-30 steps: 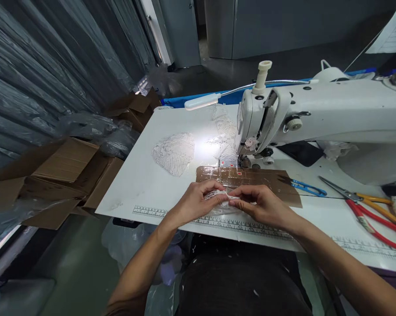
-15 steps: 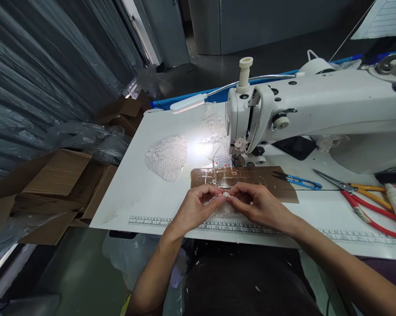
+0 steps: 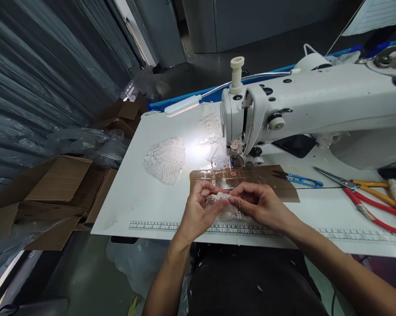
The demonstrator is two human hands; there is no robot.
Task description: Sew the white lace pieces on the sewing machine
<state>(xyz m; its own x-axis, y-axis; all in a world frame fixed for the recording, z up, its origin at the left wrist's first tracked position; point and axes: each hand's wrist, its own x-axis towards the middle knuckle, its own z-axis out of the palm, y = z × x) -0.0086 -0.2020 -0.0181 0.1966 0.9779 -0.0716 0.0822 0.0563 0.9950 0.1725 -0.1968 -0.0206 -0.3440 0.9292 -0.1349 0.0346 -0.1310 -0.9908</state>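
Note:
My left hand (image 3: 201, 210) and my right hand (image 3: 258, 204) meet in front of the sewing machine, thumbs and fingers pinching a piece of white lace (image 3: 229, 213) between them. Part of the lace hangs below the fingertips over the table; the rest is covered by my fingers. Just beyond my hands lies a brown taped strip (image 3: 270, 177) at the machine's needle area. Another lace piece (image 3: 165, 160), roughly triangular, lies flat to the left. More white lace (image 3: 212, 127) rests under the lamp beside the machine head.
The white sewing machine (image 3: 303, 105) fills the right side. Blue thread snips (image 3: 299, 180) and red and orange-handled scissors (image 3: 358, 188) lie to the right. A ruler tape (image 3: 161, 225) runs along the table's front edge. A lamp (image 3: 183, 105) stretches overhead; cardboard boxes (image 3: 59, 177) stand left.
My fingers have shifted on the lace, and more of it now shows bunched above my left thumb. The head view has moved slightly.

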